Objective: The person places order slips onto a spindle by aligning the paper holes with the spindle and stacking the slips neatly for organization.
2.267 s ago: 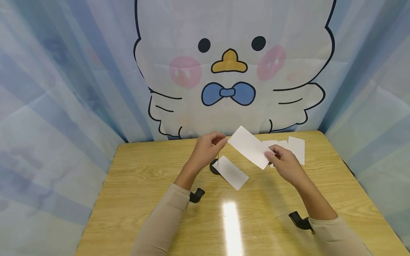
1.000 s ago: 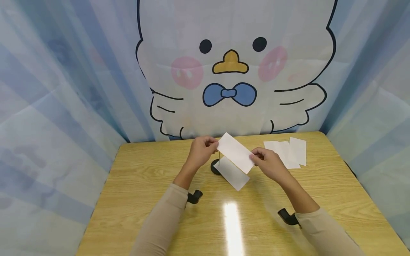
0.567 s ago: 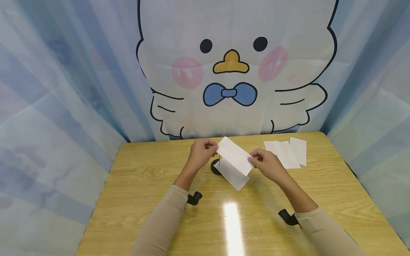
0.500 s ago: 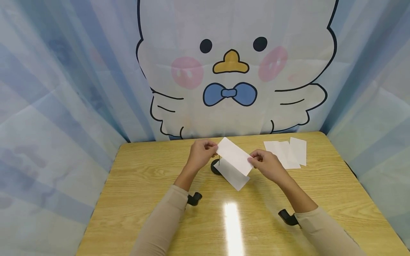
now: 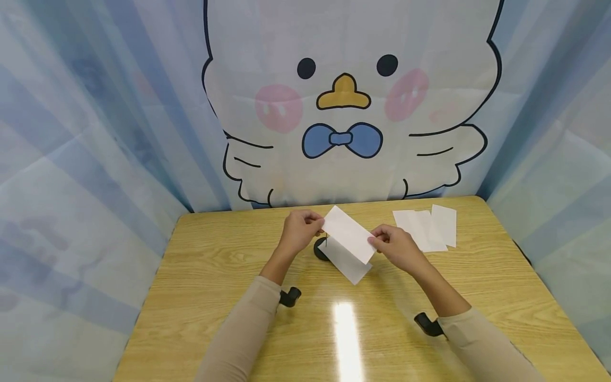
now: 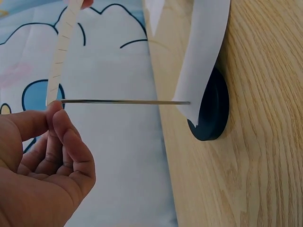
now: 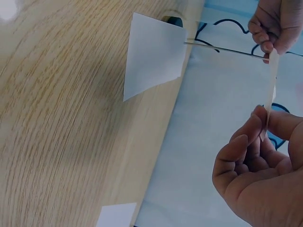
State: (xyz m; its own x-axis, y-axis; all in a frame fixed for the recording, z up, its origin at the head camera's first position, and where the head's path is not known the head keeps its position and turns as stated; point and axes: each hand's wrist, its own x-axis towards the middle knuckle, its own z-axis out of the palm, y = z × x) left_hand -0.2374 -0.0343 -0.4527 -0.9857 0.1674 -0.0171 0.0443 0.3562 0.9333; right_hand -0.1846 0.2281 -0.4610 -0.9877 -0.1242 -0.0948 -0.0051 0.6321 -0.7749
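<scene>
One sheet is held in the air, slanting down to the right, above the middle of the counter. Both hands pinch it: the left hand between thumb and fingertips at its left corner, the right hand likewise at its right end, other fingers curled in. Just below the left fingertips stands a thin spike, upright on a round black base; whether its tip touches the sheet or the fingers I cannot tell. A second sheet sits low on the spike, which meets it near one end — it covers part of the base and is itself partly hidden by the held sheet. Well off to the right, near the counter's back edge, more white sheets lie overlapping. Beige sleeves cover the forearms, with a small black piece at each wrist. Behind hangs a pale blue curtain — printed with a white bird in a blue bow tie.
</scene>
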